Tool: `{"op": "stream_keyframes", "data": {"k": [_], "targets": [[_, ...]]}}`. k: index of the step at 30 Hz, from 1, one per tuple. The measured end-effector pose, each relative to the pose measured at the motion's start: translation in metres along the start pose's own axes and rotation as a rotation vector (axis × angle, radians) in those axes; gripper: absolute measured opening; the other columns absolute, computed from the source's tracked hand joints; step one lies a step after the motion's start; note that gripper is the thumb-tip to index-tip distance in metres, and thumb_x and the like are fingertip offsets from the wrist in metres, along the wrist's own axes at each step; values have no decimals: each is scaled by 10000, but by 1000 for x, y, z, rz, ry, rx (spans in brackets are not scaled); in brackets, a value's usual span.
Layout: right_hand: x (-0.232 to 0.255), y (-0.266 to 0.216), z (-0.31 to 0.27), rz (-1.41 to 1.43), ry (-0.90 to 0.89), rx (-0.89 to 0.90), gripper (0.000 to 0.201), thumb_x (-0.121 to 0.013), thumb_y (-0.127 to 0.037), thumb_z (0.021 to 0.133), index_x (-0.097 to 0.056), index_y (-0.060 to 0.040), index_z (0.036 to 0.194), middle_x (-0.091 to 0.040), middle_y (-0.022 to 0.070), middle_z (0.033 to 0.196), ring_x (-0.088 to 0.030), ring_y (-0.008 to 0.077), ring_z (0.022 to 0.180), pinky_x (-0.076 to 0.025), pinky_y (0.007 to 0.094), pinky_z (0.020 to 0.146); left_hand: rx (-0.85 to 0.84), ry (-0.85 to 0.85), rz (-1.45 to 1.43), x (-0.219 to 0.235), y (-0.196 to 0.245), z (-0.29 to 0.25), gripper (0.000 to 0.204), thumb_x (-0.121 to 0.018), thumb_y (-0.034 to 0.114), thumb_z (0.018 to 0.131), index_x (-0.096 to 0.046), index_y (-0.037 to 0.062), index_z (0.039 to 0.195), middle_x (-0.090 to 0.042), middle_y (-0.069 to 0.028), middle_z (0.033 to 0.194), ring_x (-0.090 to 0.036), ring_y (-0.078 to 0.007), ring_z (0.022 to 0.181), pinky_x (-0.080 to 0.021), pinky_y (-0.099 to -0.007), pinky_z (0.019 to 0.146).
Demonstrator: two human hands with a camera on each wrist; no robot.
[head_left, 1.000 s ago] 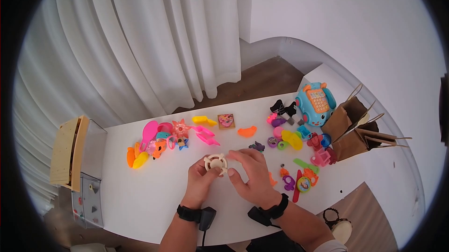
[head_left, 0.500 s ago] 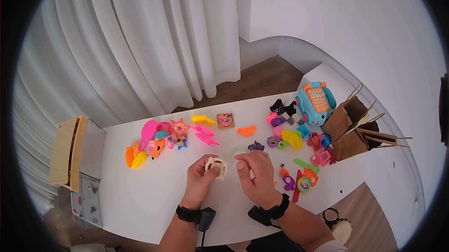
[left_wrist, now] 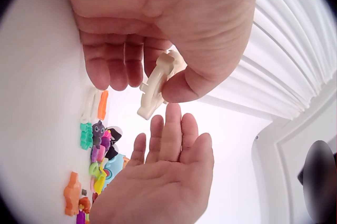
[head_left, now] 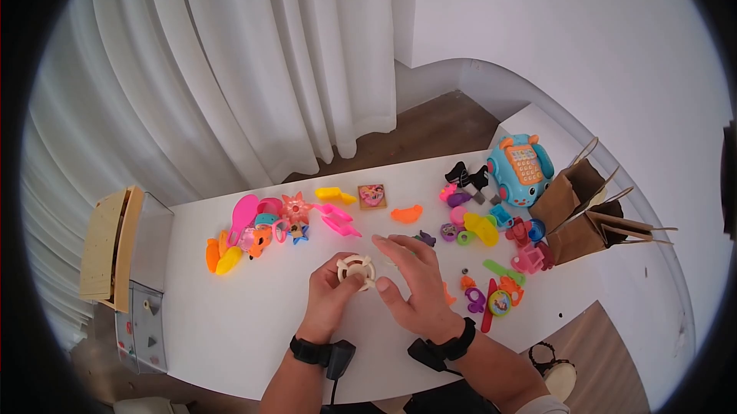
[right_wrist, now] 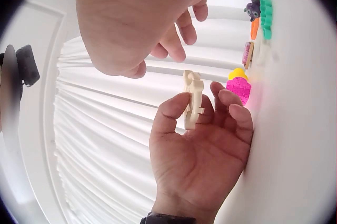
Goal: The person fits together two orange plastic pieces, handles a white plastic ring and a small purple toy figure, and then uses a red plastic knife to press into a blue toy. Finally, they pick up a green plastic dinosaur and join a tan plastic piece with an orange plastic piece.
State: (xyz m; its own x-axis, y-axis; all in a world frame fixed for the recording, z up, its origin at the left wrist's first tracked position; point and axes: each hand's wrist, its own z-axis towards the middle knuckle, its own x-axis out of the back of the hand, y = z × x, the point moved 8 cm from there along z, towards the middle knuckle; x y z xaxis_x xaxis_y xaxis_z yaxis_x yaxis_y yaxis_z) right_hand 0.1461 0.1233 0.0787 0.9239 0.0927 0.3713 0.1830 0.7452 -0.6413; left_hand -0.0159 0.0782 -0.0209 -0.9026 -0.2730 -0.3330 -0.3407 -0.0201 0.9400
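Observation:
A cream ring-shaped piece (head_left: 356,271) with spokes is pinched between the thumb and index finger of my left hand (head_left: 325,303). Seen edge-on in the left wrist view, the piece (left_wrist: 156,84) has small tabs on its rim. My right hand (head_left: 418,291) is beside it on the right, fingers relaxed and apart, palm facing the ring, holding nothing. In the right wrist view a small gap separates its fingers (right_wrist: 171,45) from the piece (right_wrist: 193,100). A pale item on the table behind the right fingers is mostly hidden.
Toys lie at the table's left, including a pink spoon (head_left: 245,213), and at its right, including a yellow one (head_left: 480,228). A blue toy phone (head_left: 522,172) and brown paper bags (head_left: 570,218) stand at the right back. A wooden-topped box (head_left: 105,249) is left.
My right hand moved up to the far side, fingers curled near a pale item on the table, then came back with its fingers spread beside the ring. My left hand kept its pinch.

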Motion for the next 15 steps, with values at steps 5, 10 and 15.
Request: {"op": "stream_keyframes", "data": {"k": [5,10,15], "targets": [[-6,35,-23,-43,-219,-118,291,-695,-193,961,-698,-33,1204,-709,123,1073,-635,324,1026,-464,453,971,14,2,42,0,-2,0,292,-637,40,946,-662,-18,1230,-715,-54,1091,-673,-136,974,-560,-307,873],[-8,23,-15,-20,-195,-103,347,-677,-229,978,-681,-27,1261,-700,144,1168,-615,322,1111,-457,439,1004,26,3,13,0,-4,0,254,-658,46,954,-671,-3,1203,-712,-36,1089,-668,-119,977,-564,-287,865],[-4,1,-2,65,-98,-2,358,-700,-207,960,-678,-23,1267,-697,131,1146,-615,326,1108,-458,436,984,8,13,-4,-4,2,-1,259,-655,50,962,-665,-3,1216,-708,-42,1094,-663,-116,968,-567,-290,858]]}}
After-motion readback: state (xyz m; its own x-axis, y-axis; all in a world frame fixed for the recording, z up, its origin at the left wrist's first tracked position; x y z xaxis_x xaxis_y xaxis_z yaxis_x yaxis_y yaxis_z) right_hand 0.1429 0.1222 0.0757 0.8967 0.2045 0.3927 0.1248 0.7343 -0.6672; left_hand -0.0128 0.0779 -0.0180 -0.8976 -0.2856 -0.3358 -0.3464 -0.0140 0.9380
